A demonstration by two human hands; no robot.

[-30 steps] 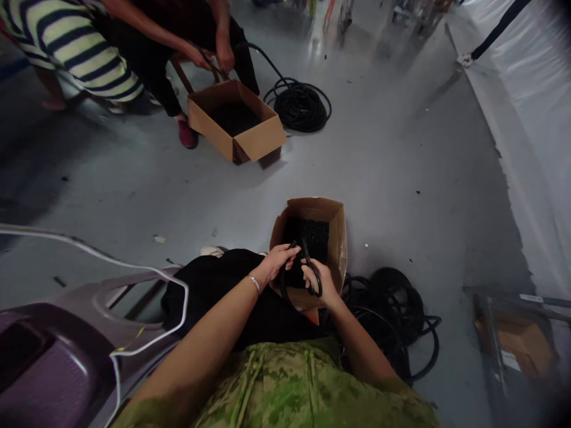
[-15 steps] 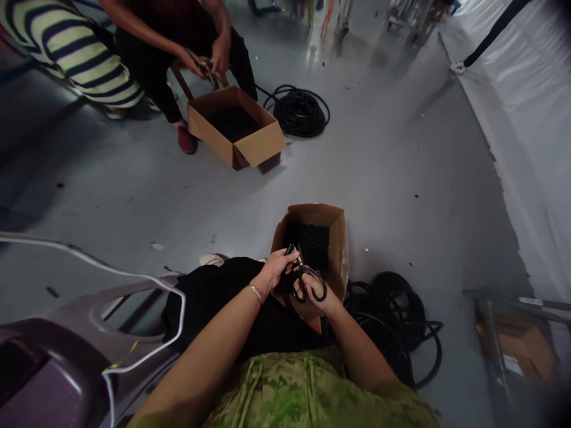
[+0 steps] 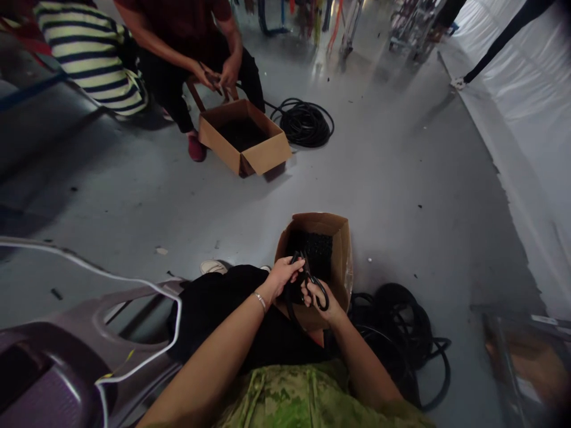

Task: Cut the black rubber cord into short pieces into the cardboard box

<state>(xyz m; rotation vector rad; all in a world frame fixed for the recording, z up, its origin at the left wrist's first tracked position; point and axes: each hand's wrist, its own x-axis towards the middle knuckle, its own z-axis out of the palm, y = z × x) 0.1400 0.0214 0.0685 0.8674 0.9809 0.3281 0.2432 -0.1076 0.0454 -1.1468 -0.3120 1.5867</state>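
Observation:
My left hand [image 3: 285,274] is closed on a black hose [image 3: 289,300] that hangs down from my fingers. My right hand [image 3: 320,299] grips black-handled scissors [image 3: 322,301], whose blades point up and left to the hose end by my left fingertips. Both hands are above the near rim of an open cardboard box [image 3: 342,252]. Small black pieces [image 3: 316,244] lie inside it. A coil of black hose [image 3: 397,327] rests on the floor, right of the box.
A seated person's hands [image 3: 223,77] work over another cardboard box [image 3: 267,153], with a hose coil [image 3: 307,123] beside it. A purple-grey plastic chair [image 3: 80,333] and white cable [image 3: 134,279] are at my left. A clear bin [image 3: 513,356] stands lower right.
The scissor handles have come closer together, and the blades are now nearer the hose end. The whole view has shifted slightly, with most things appearing a little lower and further right.

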